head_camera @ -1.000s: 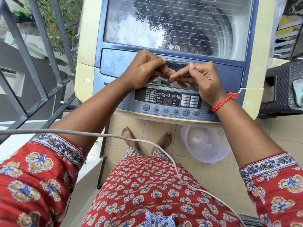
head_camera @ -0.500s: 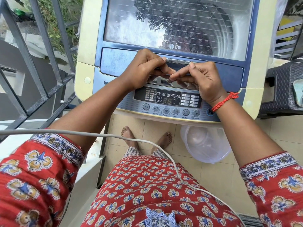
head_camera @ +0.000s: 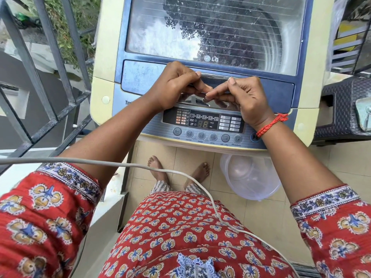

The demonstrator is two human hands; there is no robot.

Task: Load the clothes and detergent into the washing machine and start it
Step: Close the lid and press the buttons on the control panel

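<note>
A cream and blue top-load washing machine [head_camera: 104, 57] stands in front of me with its clear lid [head_camera: 210, 31] down. Through the lid only the metal drum and reflections of sky and tree show; no clothes or detergent can be made out. My left hand [head_camera: 176, 85] and my right hand [head_camera: 247, 97] meet at the chrome lid handle [head_camera: 214, 76], fingers curled into the recess under it. Just below them lies the control panel [head_camera: 202, 123] with a dim "88" display and a row of round buttons. My right wrist covers the button at the panel's right end.
A clear plastic tub [head_camera: 251, 177] sits on the tiled floor under the machine's front edge, right of my bare feet. A metal railing [head_camera: 56, 57] runs close on the left. A dark woven stand [head_camera: 341, 109] is at the right. A grey cable [head_camera: 100, 163] crosses my lap.
</note>
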